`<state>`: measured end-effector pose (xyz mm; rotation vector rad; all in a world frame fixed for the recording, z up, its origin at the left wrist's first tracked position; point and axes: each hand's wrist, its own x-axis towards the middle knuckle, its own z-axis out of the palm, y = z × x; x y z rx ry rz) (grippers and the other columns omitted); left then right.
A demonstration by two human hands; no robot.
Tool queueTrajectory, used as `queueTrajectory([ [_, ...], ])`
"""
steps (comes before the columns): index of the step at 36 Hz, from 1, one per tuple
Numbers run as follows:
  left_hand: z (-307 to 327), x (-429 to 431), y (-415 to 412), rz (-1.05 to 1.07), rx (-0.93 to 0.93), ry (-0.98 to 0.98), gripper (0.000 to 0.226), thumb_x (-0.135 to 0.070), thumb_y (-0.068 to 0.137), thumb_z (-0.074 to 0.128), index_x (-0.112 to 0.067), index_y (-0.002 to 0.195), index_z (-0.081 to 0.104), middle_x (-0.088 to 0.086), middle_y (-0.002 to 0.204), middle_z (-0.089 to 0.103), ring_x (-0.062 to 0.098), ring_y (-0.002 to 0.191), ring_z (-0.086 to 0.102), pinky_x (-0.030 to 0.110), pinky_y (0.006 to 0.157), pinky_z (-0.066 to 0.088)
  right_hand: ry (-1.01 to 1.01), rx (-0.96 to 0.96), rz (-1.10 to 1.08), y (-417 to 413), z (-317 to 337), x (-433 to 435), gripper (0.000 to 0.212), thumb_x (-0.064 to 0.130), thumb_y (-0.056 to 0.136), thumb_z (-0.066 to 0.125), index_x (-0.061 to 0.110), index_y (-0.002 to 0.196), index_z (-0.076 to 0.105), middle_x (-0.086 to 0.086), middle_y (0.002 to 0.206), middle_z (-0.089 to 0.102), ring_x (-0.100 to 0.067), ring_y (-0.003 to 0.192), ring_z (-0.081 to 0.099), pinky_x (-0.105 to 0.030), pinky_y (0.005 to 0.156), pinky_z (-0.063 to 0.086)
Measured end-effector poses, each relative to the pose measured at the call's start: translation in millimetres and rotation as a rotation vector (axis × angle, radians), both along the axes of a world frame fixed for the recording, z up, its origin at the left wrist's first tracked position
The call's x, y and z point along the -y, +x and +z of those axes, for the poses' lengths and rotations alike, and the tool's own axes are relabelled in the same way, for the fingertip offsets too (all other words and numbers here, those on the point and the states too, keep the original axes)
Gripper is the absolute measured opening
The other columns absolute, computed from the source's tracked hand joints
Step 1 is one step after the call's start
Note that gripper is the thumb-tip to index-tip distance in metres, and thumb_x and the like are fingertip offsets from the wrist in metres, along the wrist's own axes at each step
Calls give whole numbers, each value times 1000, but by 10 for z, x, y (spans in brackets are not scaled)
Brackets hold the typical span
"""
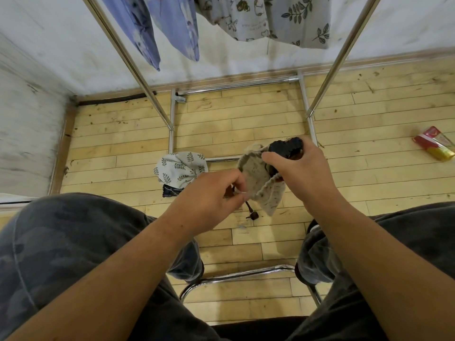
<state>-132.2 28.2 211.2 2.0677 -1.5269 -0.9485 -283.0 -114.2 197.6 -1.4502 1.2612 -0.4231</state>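
The beige pouch [258, 178] is held in the air above the near floor bar of the metal rack [171, 119]. The right hand [300, 168] grips a dark object [286, 145], perhaps a bottle top, at the pouch mouth. The left hand [211, 195] pinches the pouch edge or its cord. A leaf-print cloth [181, 168] lies at the rack's near left corner.

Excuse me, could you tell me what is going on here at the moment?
A seated person is handling a beige pouch above the wooden floor. The right hand grips a dark object at the pouch's mouth, while the left hand pinches the pouch's edge near its drawstring. Whether the object is going in or coming out cannot be told. A leaf-print cloth lies by a metal rack, and a red packet lies further right.
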Motion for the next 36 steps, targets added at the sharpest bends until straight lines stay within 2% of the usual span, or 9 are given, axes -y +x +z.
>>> queueTrajectory([
  [6, 25, 15, -33, 7, -49, 18, 9, -32, 98, 68, -31, 95, 59, -17, 84, 66, -2, 81, 62, 12, 67, 48, 23, -8, 21, 0, -1, -6, 35, 40, 75, 84, 24, 99, 65, 5, 93, 68, -20, 92, 68, -51, 79, 63],
  [11, 60, 4, -37, 40, -210, 29, 21, -20, 96, 69, -32, 107, 55, -13, 82, 54, 2, 65, 50, 18, 61, 45, 67, -5, 24, 4, 8, -16, 34, 41, 73, 83, 25, 96, 65, 2, 92, 69, -23, 93, 70, -53, 79, 63],
  [15, 62, -17, -34, 28, -92, -25, 34, -3, 90, 65, -34, 100, 57, -3, 74, 49, 5, 60, 43, 23, 55, 37, 52, -23, 61, 11, 35, -35, 29, 33, 78, 83, 21, 97, 65, 0, 90, 68, -19, 84, 68, -50, 76, 63],
  [18, 64, -18, -21, 90, 48, -121, 28, -12, 92, 68, -36, 92, 55, -18, 74, 52, 7, 62, 46, 27, 55, 39, 17, -46, 123, 20, 50, -52, 29, 34, 78, 82, 20, 95, 63, 1, 85, 66, -13, 74, 63, -45, 73, 64],
  [20, 66, -12, -24, 154, 93, -179, 24, -24, 94, 71, -39, 93, 51, -14, 71, 49, 8, 63, 46, 30, 56, 42, -10, -68, 166, 23, 54, -66, 29, 35, 78, 81, 21, 96, 63, 1, 85, 67, -11, 72, 64, -41, 71, 61],
  [23, 65, 9, -23, 231, 99, -228, 25, -45, 93, 71, -48, 104, 48, -9, 75, 48, 10, 65, 48, 35, 59, 48, 5, -68, 219, 26, 53, -77, 29, 36, 78, 82, 23, 96, 64, -2, 90, 71, -22, 81, 70, -45, 73, 62],
  [26, 42, 36, 9, 273, 66, -185, 37, -52, 90, 70, -50, 120, 48, -8, 76, 50, 11, 68, 52, 41, 66, 54, -19, -69, 292, 31, 57, -104, 32, 38, 76, 84, 22, 96, 64, -2, 88, 70, -14, 74, 63, -41, 71, 59],
  [31, 12, 41, 57, 242, 31, -100, 43, -47, 90, 73, -50, 128, 53, -9, 65, 45, 6, 59, 45, 32, 60, 47, -16, -61, 335, 27, 57, -127, 38, 40, 75, 86, 22, 99, 62, -1, 87, 68, -13, 71, 59, -36, 63, 56],
  [36, -45, 21, 75, 168, 102, -45, 46, -30, 90, 73, -54, 126, 57, -12, 65, 42, 7, 59, 43, 39, 59, 47, -10, -34, 342, 35, 75, -128, 35, 32, 77, 84, 20, 100, 61, -7, 90, 67, -10, 67, 55, -28, 59, 50],
])
